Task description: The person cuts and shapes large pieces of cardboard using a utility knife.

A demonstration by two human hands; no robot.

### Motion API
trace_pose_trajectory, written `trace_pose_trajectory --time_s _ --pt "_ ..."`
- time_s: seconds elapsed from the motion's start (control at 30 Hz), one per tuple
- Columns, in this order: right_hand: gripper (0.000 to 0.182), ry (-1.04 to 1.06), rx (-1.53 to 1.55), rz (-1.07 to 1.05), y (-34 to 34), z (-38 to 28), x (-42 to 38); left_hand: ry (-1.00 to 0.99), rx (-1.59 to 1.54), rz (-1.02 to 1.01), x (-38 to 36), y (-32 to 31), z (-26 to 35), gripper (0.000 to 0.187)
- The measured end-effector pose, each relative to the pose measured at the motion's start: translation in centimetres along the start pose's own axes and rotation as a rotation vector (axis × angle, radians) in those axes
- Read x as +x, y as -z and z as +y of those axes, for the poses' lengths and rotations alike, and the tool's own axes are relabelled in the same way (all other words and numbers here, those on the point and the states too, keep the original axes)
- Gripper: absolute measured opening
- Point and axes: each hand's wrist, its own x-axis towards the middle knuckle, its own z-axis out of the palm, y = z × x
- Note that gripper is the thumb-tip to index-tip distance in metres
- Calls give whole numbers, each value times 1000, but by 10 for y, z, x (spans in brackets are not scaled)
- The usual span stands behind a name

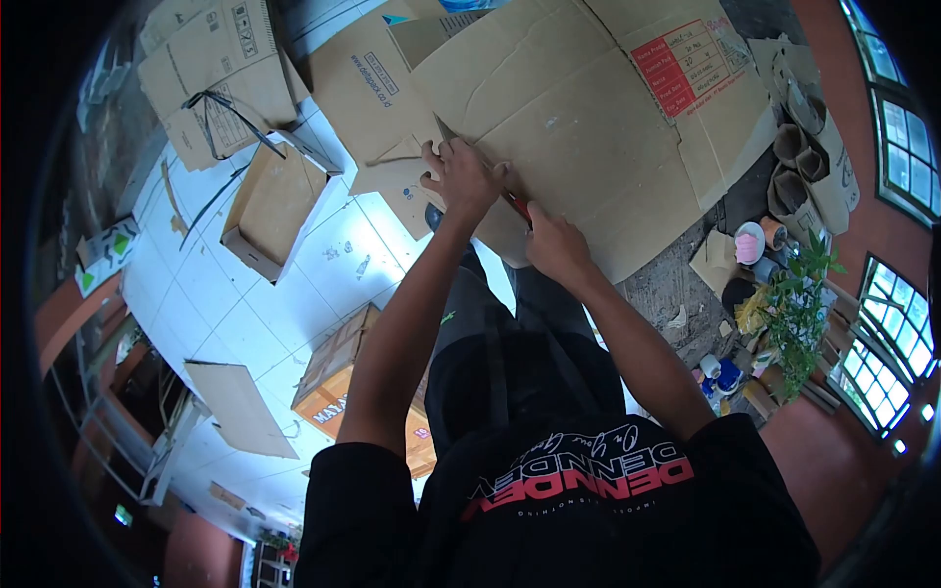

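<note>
A large brown cardboard sheet (559, 118) with a red printed label spreads out in front of me. My left hand (465, 180) is at its near left edge, the fingers bent over the cardboard beside a slit. In my right hand (559, 241) is a red and dark cutter (517, 203), its front end against the sheet close to my left thumb. The blade itself is too small to make out. Another printed cardboard piece (355, 93) lies partly under the sheet.
At the left, a tied cardboard bundle (211, 73) and a shallow open box (279, 201) sit on white tiles. A printed carton (338, 367) stands by my left arm. Rolled cardboard (799, 171), a leafy plant (799, 304) and small containers (723, 375) are at the right.
</note>
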Motion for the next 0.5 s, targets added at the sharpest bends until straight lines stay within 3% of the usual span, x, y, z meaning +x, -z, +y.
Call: trace_pose_trajectory --time_s 0.03,0.1,0.23,0.33,0.5 --pt "42 7 3 5 3 0 -2 -22 -45 87 -3 -3 -2 68" --pt "48 18 8 14 10 2 -9 -31 -122 41 1 1 -7 69" --pt "39 69 -15 54 10 10 -10 13 -254 -45 12 -1 -15 70" --pt "41 45 -5 39 8 9 -11 -37 -438 40 21 -22 -25 71" --pt "44 26 22 42 -3 10 -12 -81 -282 24 11 -26 -34 73"
